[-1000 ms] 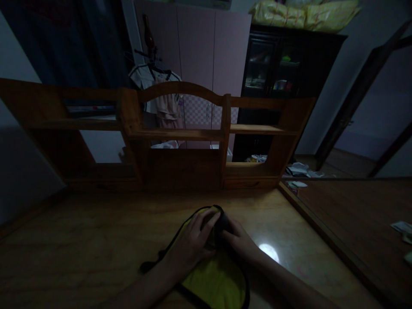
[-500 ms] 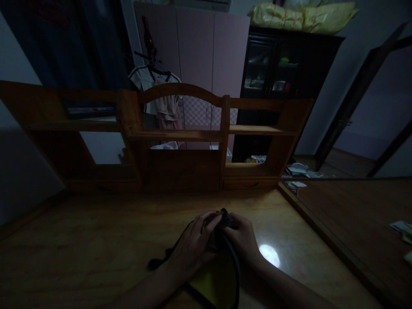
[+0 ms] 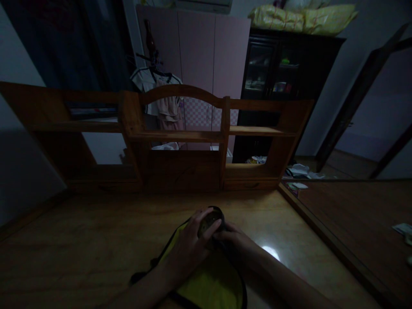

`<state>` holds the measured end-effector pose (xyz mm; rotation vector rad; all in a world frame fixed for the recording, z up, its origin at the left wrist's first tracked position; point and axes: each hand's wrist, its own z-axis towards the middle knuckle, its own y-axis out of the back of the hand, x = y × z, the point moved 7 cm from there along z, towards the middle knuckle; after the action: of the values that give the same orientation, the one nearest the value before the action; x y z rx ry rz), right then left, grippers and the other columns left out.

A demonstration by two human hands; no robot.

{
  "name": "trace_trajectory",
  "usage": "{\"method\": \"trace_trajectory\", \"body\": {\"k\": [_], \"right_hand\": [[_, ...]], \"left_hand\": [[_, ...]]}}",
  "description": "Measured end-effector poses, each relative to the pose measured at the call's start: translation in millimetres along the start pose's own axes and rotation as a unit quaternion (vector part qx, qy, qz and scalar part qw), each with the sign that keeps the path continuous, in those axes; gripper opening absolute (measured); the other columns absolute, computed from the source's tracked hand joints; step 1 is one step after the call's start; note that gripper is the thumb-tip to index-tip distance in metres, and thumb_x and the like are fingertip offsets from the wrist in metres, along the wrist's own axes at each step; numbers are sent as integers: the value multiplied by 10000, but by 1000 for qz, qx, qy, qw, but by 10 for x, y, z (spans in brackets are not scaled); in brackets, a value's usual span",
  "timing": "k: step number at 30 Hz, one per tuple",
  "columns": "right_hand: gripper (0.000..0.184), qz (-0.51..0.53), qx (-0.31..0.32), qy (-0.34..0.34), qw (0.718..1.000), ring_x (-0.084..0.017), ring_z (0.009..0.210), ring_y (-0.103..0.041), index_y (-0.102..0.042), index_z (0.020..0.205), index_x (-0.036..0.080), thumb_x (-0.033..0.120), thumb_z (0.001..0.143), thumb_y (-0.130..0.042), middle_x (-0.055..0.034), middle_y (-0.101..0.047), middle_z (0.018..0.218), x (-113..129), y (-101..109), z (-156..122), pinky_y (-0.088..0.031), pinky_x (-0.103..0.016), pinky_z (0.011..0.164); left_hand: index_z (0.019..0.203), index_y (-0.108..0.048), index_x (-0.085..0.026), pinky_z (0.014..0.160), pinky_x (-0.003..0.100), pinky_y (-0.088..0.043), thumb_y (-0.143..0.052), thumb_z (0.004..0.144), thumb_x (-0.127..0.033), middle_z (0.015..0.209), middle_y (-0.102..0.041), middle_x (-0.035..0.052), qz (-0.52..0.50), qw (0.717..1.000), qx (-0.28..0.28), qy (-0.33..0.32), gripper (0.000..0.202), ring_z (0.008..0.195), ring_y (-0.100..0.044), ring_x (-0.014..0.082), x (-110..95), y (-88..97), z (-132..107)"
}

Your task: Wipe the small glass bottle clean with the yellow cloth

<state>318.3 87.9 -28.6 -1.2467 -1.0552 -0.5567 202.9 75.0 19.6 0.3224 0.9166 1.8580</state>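
Note:
A yellow-green fabric bag with black edging (image 3: pixel 214 281) lies on the wooden tabletop in front of me. My left hand (image 3: pixel 192 242) grips its far end, fingers curled over a dark, rounded fold or opening. On the other side, my right hand (image 3: pixel 235 241) pinches the dark edge, its thumb pointing left. Black strap-like pieces stick out at the bag's lower left, beside my left wrist. The dim light hides what lies inside the fold between my hands.
The wooden desktop (image 3: pixel 96 240) carries a shelf unit (image 3: pixel 180 136) along its back, with small drawers. A raised edge runs down the right side. Beyond stand a pink wardrobe (image 3: pixel 196 56), hanging clothes (image 3: pixel 167 105) and a dark cabinet (image 3: pixel 317 73).
The bag's far end has spread into a rounded dark rim between my hands. More of the yellow-green fabric shows flat below. My right hand has shifted slightly lower and left.

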Motion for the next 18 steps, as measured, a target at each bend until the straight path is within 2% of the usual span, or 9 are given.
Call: {"method": "trace_trajectory", "body": {"k": [6,12,18], "right_hand": [[408,-32,-29,56,998,-266,979,-642,-650,1115,189,264,728,-754,-68,-699,1033,51,5,-18,-492,-356,870],[335,-173,-60,131,974,-277,1026,-620,-663,1104,197,323,794,-688,-62,-697,1079,116,78,-29,-497,-386,899],[324,-278,-81,213,933,-265,1028,-613,-639,1166,198,278,855,-596,-68,-676,1125,285,103,-93,-481,-367,910]], "left_hand": [[1424,-323,-291,1053,562,-404,-504,808,38,1449,-282,129,66,993,14,-100,721,1350,-341,305,-163,39,40],[1405,-345,-261,1077,595,-360,-523,781,7,1441,-308,131,70,991,0,-114,703,1322,-374,293,-220,79,57],[1433,-302,-263,1098,601,-328,-572,786,-37,1489,-264,123,55,993,28,-97,736,1377,-281,331,-212,-12,14]]}}
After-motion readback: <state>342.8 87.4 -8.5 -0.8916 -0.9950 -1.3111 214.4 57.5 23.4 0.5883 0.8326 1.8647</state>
